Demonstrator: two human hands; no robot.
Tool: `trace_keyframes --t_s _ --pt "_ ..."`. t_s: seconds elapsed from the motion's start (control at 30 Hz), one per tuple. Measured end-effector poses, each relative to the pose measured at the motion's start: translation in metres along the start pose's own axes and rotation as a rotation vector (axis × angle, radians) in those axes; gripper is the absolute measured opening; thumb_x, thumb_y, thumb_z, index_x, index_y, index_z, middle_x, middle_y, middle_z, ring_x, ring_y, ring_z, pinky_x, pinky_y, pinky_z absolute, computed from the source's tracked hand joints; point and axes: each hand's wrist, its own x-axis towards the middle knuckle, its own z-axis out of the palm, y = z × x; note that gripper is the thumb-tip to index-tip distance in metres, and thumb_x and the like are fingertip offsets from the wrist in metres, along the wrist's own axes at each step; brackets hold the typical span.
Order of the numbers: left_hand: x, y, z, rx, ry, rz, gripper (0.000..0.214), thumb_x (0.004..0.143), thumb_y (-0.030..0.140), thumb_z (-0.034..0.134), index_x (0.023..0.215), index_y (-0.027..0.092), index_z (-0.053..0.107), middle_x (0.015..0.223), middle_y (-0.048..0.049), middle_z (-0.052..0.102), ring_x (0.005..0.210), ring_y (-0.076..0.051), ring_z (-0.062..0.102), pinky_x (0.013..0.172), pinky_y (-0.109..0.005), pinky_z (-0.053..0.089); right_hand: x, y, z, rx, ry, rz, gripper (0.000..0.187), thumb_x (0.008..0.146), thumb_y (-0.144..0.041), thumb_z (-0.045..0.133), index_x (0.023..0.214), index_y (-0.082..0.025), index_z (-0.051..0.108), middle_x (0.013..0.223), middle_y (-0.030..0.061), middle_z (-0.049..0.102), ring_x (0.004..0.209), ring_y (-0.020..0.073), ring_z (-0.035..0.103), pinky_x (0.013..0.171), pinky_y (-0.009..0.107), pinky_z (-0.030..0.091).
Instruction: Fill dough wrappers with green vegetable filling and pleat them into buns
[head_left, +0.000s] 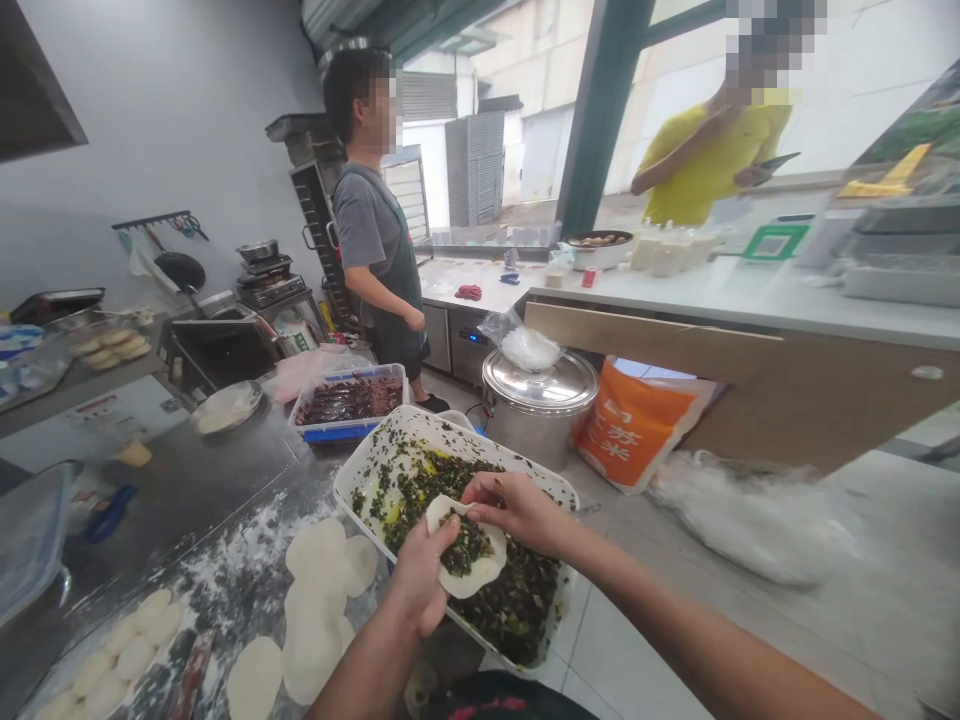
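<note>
My left hand (pixel 420 580) cups a round dough wrapper (pixel 480 570) with dark green filling heaped in its middle. My right hand (pixel 517 505) pinches the wrapper's upper edge, fingers pressed together on the dough. Both hands hover over a white rectangular tub (pixel 360 470) of chopped green filling with yellow bits. Flat rolled dough rounds (pixel 319 590) lie on the floured steel counter (pixel 210 500) just left of the tub. Small dough balls (pixel 127 655) sit at the counter's near left.
A tray of dark red-brown filling (pixel 349 397) stands behind the white tub. A steel lidded pot (pixel 538 400) and an orange sack (pixel 630 430) rest on the floor to the right. One person in a grey shirt (pixel 375 240) stands ahead; another in yellow (pixel 712 150) is beyond the counter.
</note>
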Motion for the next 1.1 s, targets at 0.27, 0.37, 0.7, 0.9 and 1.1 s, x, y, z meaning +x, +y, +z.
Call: trace_keyframes --t_s 0.27,0.37,0.7,0.9,1.1 --pt "0.012 -0.003 -0.012 0.201 -0.027 0.045 0.023 0.064 0.017 0.058 0.086 0.016 0.053 0.073 -0.002 0.059 0.066 -0.014 0.055 0.062 -0.025 0.04 0.003 -0.003 0.004 -0.08 0.034 -0.097 0.012 0.075 -0.029 0.049 0.078 -0.018 0.054 0.07 -0.0002 0.057 0.064 0.0115 0.05 0.058 0.021 0.036" --pt "0.015 -0.002 -0.013 0.327 -0.038 0.059 0.024 0.063 0.016 0.056 0.087 0.016 0.055 0.07 -0.0009 0.057 0.062 -0.012 0.052 0.062 -0.025 0.039 0.007 0.003 0.005 -0.018 0.021 -0.023 0.028 0.072 -0.029 0.053 0.098 -0.018 0.049 0.067 -0.0016 0.058 0.059 0.0117 0.051 0.055 0.022 0.037" --pt "0.025 -0.001 -0.017 0.516 -0.099 0.039 0.012 0.059 0.014 0.057 0.071 0.014 0.058 0.064 -0.0008 0.056 0.059 -0.012 0.049 0.059 -0.023 0.037 0.01 -0.006 0.001 -0.279 -0.027 -0.172 0.007 0.071 -0.023 0.053 0.068 -0.018 0.054 0.076 0.0011 0.055 0.065 0.0114 0.048 0.059 0.022 0.036" --pt "0.022 0.026 -0.007 0.161 -0.176 -0.14 0.027 0.067 0.023 0.056 0.093 0.015 0.055 0.08 -0.0062 0.06 0.069 -0.016 0.055 0.067 -0.03 0.042 0.018 0.005 -0.004 -0.172 0.149 -0.025 0.012 0.074 -0.028 0.048 0.068 -0.018 0.048 0.063 -0.0015 0.052 0.057 0.0109 0.044 0.053 0.022 0.034" --pt "0.01 0.026 -0.006 -0.022 -0.251 -0.13 0.035 0.072 0.023 0.053 0.107 0.017 0.048 0.102 -0.0099 0.055 0.086 -0.019 0.054 0.075 -0.033 0.043 0.02 0.017 -0.004 0.021 0.152 0.049 0.016 0.075 -0.033 0.046 0.073 -0.017 0.05 0.062 -0.0018 0.054 0.056 0.0113 0.047 0.051 0.022 0.035"
